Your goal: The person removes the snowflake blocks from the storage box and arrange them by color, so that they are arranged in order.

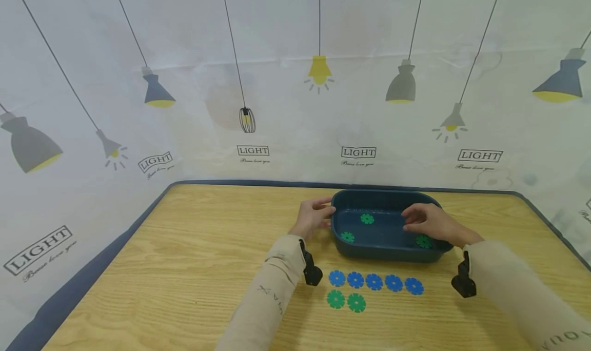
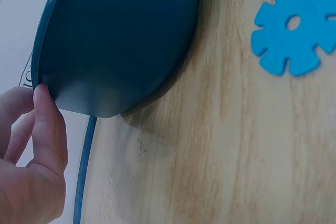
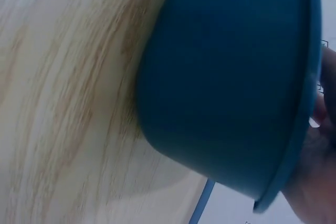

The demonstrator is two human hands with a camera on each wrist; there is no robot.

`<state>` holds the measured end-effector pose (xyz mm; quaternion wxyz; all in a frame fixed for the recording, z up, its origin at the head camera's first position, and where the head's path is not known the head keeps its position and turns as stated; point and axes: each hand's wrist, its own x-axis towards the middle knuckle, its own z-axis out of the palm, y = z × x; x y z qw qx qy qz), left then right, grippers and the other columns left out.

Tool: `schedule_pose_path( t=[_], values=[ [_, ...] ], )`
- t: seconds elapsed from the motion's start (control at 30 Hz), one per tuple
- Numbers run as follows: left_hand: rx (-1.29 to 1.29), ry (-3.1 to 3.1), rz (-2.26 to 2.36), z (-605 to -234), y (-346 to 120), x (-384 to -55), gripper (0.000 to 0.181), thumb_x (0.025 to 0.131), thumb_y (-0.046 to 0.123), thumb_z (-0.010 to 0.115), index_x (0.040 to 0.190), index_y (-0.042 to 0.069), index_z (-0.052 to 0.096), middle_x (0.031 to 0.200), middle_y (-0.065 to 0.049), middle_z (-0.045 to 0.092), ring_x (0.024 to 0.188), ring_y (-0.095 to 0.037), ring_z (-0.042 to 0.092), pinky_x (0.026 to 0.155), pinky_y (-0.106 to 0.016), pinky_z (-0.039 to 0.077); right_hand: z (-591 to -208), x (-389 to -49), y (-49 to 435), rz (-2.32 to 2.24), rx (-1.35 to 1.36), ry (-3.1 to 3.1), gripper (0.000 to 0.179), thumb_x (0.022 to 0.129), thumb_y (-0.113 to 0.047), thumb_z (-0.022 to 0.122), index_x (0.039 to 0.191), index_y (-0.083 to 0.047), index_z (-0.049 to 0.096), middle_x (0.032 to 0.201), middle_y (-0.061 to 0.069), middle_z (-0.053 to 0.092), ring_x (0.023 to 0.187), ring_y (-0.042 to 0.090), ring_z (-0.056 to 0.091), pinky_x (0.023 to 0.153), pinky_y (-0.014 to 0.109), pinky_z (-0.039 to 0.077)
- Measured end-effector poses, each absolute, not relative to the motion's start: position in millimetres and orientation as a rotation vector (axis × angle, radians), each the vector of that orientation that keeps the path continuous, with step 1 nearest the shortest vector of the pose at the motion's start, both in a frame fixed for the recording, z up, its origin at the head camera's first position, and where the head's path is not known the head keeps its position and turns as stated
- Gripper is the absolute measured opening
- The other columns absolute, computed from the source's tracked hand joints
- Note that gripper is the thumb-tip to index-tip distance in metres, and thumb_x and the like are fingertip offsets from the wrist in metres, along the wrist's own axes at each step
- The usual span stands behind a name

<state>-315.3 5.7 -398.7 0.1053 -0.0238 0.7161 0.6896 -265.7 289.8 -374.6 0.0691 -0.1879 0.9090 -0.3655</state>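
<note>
At the left end of the dark blue basin [image 1: 388,253], my left hand [image 1: 311,217] holds the rim, fingertips against the outer wall in the left wrist view. My right hand [image 1: 431,221] hangs over the basin's right part with fingers loosely bent and nothing visible between them. Inside the basin lie three green notched discs, one [image 1: 367,218] toward the back, one [image 1: 347,237] at front left and one [image 1: 423,241] just below my right hand. The right wrist view mostly shows the basin's outer wall [image 3: 226,87], which hides most of that hand.
In front of the basin, several blue notched discs [image 1: 374,282] form a row on the wooden table [image 1: 184,269]. Two green discs [image 1: 336,299] lie side by side nearer to me. Behind the table stands a lamp-printed wall covering [image 1: 286,110].
</note>
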Motion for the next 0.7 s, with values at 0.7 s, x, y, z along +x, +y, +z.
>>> schedule_pose_path(
  t=[0.7],
  values=[
    [-0.065,2.111,2.019,-398.3,4.7,-315.2,0.031,0.083,0.005,0.063,0.114,0.008,0.062,0.101,-0.01,0.06,0.074,-0.017,0.064,0.063,-0.029,0.055,-379.9,-269.0,282.7,-0.899,-0.288,2.73,0.061,0.076,-0.012,0.071,0.122,0.013,0.041,0.115,0.038,0.041,0.105,0.049,0.042,0.076,0.049,0.046]
  ],
)
